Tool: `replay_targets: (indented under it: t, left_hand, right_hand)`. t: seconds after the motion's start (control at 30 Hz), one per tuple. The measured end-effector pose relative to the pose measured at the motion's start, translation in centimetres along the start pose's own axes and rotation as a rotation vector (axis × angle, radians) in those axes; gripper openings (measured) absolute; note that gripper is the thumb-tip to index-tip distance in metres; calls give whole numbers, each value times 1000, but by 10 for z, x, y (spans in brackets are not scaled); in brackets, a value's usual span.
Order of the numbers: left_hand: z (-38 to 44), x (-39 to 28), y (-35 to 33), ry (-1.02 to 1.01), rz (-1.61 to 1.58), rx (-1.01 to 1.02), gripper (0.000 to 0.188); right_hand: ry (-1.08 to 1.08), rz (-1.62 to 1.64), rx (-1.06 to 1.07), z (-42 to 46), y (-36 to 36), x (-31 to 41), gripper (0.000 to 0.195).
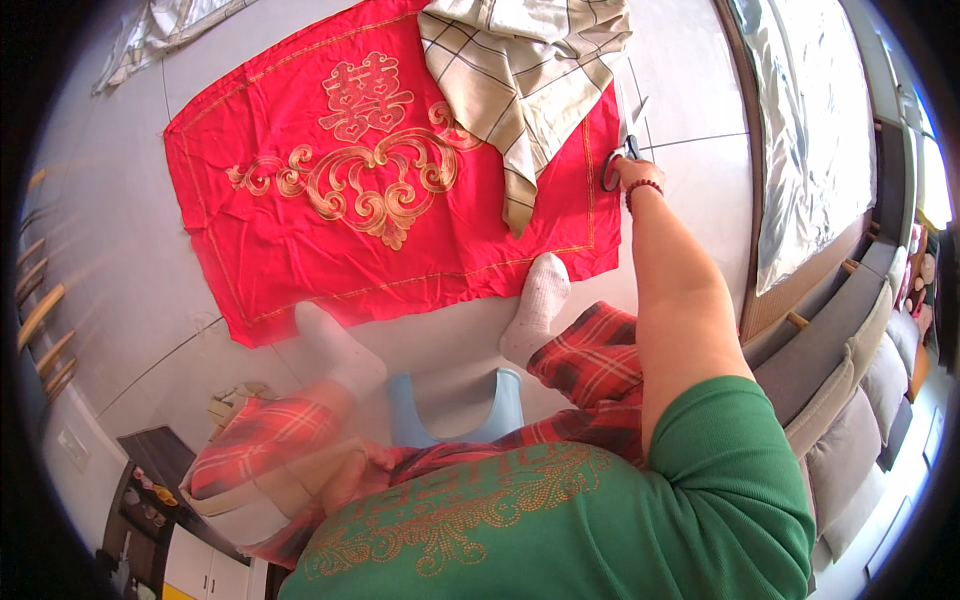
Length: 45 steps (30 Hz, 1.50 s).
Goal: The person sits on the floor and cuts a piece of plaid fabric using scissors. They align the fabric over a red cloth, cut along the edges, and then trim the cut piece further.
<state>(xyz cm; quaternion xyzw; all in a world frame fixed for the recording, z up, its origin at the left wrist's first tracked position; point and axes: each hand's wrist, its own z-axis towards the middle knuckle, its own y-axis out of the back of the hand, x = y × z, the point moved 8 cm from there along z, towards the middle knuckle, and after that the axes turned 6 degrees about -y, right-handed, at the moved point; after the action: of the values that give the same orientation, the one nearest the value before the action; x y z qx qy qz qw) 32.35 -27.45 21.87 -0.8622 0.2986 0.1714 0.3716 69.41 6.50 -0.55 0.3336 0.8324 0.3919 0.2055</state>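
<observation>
My right hand [637, 174] is stretched forward at the right edge of a red cloth, gripping scissors [632, 142] with dark handles. Their blades are spread and point away from me over the floor. The red cloth [270, 225], with gold embroidery, is laid on the floor before my feet. On its far right part lies a crumpled beige checked cloth [480, 105], one narrow corner reaching toward me. My left hand [352, 480] is at my lap with fingers curled on a folded beige and white cloth [259, 502]; haze blurs this area.
A light blue plastic stool [409, 420] is beneath me, between my socked feet [541, 296]. Another checked cloth [161, 37] lies at the far left. A silvery sheet [810, 142] and a grey sofa [810, 360] border the right side. Wooden legs [41, 315] stand left.
</observation>
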Motion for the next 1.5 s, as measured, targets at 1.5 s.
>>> replay_targets:
  t: [1.5]
  left_hand:
    - [-103, -8, -41, -195, -557, 552, 12]
  right_hand:
    - [880, 242, 1780, -515, 37, -132, 55]
